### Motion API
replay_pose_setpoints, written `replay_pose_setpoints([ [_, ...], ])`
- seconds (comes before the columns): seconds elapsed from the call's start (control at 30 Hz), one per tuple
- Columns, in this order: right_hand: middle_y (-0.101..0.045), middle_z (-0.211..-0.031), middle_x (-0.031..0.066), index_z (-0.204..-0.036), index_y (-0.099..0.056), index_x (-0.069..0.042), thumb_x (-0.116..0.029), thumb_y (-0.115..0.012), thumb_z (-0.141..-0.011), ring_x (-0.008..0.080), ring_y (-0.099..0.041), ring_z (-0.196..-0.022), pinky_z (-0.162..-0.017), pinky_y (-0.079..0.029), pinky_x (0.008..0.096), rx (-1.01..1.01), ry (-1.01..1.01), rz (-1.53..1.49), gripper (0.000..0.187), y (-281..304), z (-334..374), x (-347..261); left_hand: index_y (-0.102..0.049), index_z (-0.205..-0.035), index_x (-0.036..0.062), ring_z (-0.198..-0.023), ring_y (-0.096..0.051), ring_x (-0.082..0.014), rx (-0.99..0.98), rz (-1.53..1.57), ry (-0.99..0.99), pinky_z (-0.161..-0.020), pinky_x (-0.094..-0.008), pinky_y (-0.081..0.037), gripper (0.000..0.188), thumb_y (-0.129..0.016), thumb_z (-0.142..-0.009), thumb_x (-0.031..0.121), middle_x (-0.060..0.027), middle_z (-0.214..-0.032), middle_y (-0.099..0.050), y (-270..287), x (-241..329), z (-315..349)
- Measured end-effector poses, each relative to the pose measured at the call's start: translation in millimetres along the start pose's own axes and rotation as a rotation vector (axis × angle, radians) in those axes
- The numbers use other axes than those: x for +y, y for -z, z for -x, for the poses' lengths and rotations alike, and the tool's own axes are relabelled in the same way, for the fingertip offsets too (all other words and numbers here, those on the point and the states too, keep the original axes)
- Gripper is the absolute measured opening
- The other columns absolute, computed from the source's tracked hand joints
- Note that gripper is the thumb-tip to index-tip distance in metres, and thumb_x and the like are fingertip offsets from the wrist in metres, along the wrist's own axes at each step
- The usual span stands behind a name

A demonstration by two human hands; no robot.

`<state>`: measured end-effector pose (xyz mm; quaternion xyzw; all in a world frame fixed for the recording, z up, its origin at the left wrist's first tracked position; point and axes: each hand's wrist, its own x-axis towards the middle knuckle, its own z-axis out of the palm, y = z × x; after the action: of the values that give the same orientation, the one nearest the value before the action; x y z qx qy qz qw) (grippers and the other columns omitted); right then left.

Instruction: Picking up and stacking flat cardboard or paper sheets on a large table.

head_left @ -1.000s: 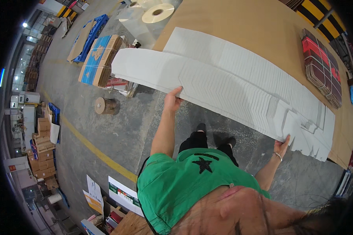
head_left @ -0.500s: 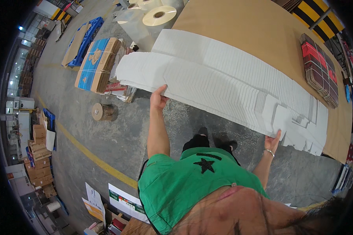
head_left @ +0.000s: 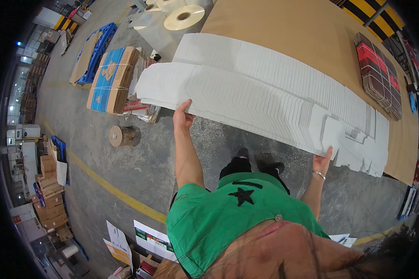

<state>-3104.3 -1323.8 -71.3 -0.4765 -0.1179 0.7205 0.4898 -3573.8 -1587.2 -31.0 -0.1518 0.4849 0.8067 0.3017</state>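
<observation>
Long rows of fanned-out white die-cut card blanks [head_left: 246, 95] lie overlapping on a large brown cardboard surface. Their near edge juts out over the floor. With its thumb on top, my left hand [head_left: 183, 116] grips that edge toward its left end; the fingers are partly hidden beneath. Near the right end, my right hand [head_left: 321, 162], with a bracelet at the wrist, pinches the same edge, thumb up and fingers underneath. A second row of white blanks [head_left: 265, 60] sits behind the held one. At the right the blanks show cut notches and flaps.
A strapped bundle of dark and red printed card [head_left: 379, 76] rests at the right on the brown board [head_left: 284, 23]. To the left are film rolls [head_left: 184, 17], a tied carton bundle [head_left: 111, 79], a blue pallet [head_left: 97, 51] and a round brown spool [head_left: 122, 136] on the concrete floor.
The view has shifted slightly. Both hands keep their hold on the near edge of the white blanks, which have barely moved.
</observation>
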Motion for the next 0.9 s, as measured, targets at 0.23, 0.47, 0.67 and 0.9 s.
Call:
replay_pose_setpoints([
  [0.23, -0.057, -0.111, 0.0033, -0.115, -0.05, -0.009, -0.033, -0.06, -0.083, 0.0198, -0.053, -0.102, -0.088, -0.043, 0.035, -0.025, 0.001, 0.005, 0.041, 0, -2, 1, -0.053, -0.104, -0.0004, -0.081, -0.061, -0.0235, 0.043, -0.006, -0.024, -0.067, -0.0361, -0.053, 0.034, -0.065, -0.074, 0.011, -0.0101, -0.093, -0.061, 4, -7, -7],
  [0.47, -0.055, -0.112, 0.0083, -0.118, -0.047, -0.007, -0.052, -0.057, -0.078, 0.0253, -0.049, -0.108, -0.094, -0.039, 0.0439, -0.051, -0.121, 0.037, 0.061, 2, 10, 4, -0.054, -0.103, 0.0029, -0.088, -0.058, -0.0221, -0.054, -0.108, 0.153, -0.079, -0.0409, -0.047, 0.039, -0.063, -0.079, 0.032, -0.0079, -0.094, -0.061, 0, -22, 19],
  [0.67, -0.055, -0.109, 0.0176, -0.116, -0.048, -0.003, -0.06, -0.042, -0.082, 0.0326, -0.046, -0.11, -0.092, -0.038, 0.0514, -0.455, -0.608, 0.413, 0.067, 22, 37, -18, -0.053, -0.099, 0.0045, -0.088, -0.058, -0.0194, -0.215, -0.007, 0.227, -0.078, -0.036, -0.047, 0.034, -0.061, -0.081, 0.032, -0.0072, -0.093, -0.06, -20, -88, 47],
  [0.9, -0.062, -0.089, 0.0152, -0.104, -0.054, 0.001, -0.035, -0.04, -0.092, 0.0244, -0.062, -0.082, -0.07, -0.052, 0.0363, -1.204, -0.69, 1.0, 0.04, -124, 25, -27, -0.044, -0.114, -0.0003, -0.094, -0.056, -0.0214, -0.285, -0.045, 0.301, -0.08, -0.0362, -0.046, 0.046, -0.062, -0.081, 0.027, -0.0096, -0.101, -0.058, -63, -141, 99],
])
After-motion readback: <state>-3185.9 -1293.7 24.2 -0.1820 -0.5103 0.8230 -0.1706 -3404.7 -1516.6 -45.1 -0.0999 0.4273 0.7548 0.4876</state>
